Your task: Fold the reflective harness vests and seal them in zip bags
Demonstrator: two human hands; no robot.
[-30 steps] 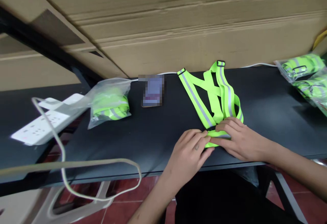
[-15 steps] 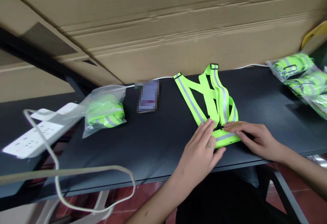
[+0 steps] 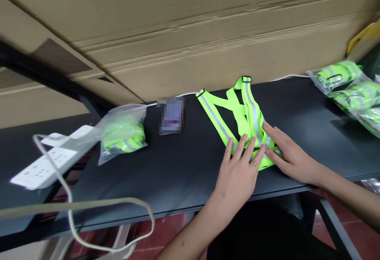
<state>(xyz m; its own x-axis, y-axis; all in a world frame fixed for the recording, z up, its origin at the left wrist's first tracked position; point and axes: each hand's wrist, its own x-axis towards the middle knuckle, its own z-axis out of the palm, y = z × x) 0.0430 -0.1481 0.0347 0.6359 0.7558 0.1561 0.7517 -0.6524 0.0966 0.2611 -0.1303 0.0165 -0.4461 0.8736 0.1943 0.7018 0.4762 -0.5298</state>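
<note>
Fairly bright and even, with soft shadows on the dark worktop (image 3: 184, 161); slightly blurred and bent near the left edge.

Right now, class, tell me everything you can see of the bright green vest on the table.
The vest is neon-green webbing straps with grey reflective stripes and black buckles. It lies flat on the black table, straps crossed and fanning toward the cardboard. The left hand and right hand press flat on its near end.

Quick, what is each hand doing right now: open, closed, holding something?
Left hand: open, flat, fingers spread on the vest.
Right hand: open, flat on the vest, holding nothing.
</note>
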